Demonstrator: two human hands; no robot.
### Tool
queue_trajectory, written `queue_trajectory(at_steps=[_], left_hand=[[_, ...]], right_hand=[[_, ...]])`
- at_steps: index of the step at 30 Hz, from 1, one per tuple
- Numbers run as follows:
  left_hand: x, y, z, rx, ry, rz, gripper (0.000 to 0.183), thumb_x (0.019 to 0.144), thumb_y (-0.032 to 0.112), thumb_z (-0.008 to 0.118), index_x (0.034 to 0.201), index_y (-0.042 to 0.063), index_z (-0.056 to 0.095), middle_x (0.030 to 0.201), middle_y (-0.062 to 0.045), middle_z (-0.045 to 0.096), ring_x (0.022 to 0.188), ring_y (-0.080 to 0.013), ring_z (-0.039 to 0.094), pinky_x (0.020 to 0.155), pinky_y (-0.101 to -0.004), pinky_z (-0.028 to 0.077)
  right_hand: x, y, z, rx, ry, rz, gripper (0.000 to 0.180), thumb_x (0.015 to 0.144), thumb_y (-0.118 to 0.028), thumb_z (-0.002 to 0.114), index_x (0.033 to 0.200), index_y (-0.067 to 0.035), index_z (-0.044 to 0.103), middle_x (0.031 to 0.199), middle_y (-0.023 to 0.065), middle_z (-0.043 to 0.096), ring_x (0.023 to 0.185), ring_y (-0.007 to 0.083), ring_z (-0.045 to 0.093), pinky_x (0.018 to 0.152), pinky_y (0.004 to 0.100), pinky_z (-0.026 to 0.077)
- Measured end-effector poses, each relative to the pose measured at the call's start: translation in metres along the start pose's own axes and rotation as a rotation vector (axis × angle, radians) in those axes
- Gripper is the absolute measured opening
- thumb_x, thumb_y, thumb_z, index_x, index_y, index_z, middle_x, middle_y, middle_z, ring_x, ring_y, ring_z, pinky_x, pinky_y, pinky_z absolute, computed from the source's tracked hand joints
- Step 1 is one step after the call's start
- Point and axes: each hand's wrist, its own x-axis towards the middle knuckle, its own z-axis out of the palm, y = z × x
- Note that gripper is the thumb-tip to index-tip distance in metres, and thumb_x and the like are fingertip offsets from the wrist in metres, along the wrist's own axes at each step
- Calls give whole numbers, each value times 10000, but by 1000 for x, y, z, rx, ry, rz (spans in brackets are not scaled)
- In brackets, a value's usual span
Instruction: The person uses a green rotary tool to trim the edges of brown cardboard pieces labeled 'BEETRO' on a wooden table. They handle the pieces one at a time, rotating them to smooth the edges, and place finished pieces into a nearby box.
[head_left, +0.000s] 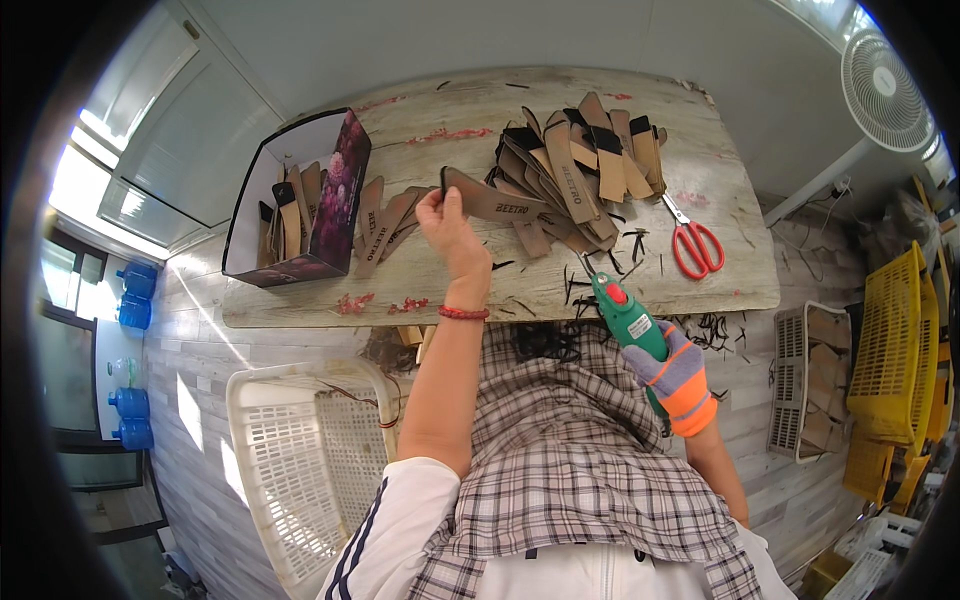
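Pinched by its black-edged end, a brown strip (501, 202) with printed lettering is in my bare left hand (448, 229), just above the table. My right hand (669, 369), in a grey and orange glove, grips a green handheld electric tool (634, 319) with a red button. Its thin metal tip points at the table, close to the pile's near edge. Beyond the held strip lies a heap of similar brown strips (564, 169), some with black ends. Several more strips (382, 232) lie loosely to the left of my left hand.
Left on the table (420, 292), an open flower-printed box (341, 195) holds brown strips. Red-handled scissors (697, 249) lie right of the pile. Black scraps (637, 244) litter the table, my plaid apron and the floor. A white plastic basket (238, 390) stands below left; a fan (885, 82) stands right.
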Motion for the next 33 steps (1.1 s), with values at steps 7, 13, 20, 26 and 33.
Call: queue_trajectory(at_steps=[7, 13, 20, 26, 33], left_hand=[[-46, 35, -1, -202, -195, -585, 220, 852, -10, 549, 1053, -7, 458, 922, -112, 587, 808, -239, 608, 767, -346, 514], [-85, 52, 6, -208, -256, -842, 90, 827, 26, 620, 915, 17, 601, 853, -75, 648, 755, -186, 616, 731, -319, 514], [-97, 54, 15, -143, -290, -684, 75, 819, 48, 650, 886, 24, 628, 853, -40, 665, 720, -89, 609, 656, -221, 490], [-95, 50, 14, -80, -350, -646, 79, 820, 17, 637, 898, 6, 634, 848, -41, 665, 710, -72, 597, 648, -189, 473], [-91, 55, 10, -3, -411, -600, 82, 819, 20, 640, 895, -10, 637, 825, -39, 663, 683, -56, 580, 622, -175, 460]], right_hand=[[2, -25, 11, -44, 36, 30, 406, 741, -207, 740, 1023, 23, 562, 662, 13, 578, 526, 54, 489, 466, 207, 404], [6, -28, 16, -45, 98, 12, 407, 735, -231, 746, 1003, 25, 577, 653, 8, 579, 517, 53, 488, 466, 208, 398], [0, -32, 9, -82, 68, 11, 499, 716, -302, 777, 1036, 21, 571, 666, 22, 604, 560, 59, 537, 511, 209, 445], [-2, -29, 7, -62, 64, 0, 492, 718, -294, 778, 1036, 19, 571, 696, 19, 615, 592, 57, 551, 532, 207, 458], [-5, -31, 3, -34, 23, 9, 473, 723, -290, 778, 1020, 18, 574, 692, 26, 622, 593, 58, 560, 533, 204, 464]])
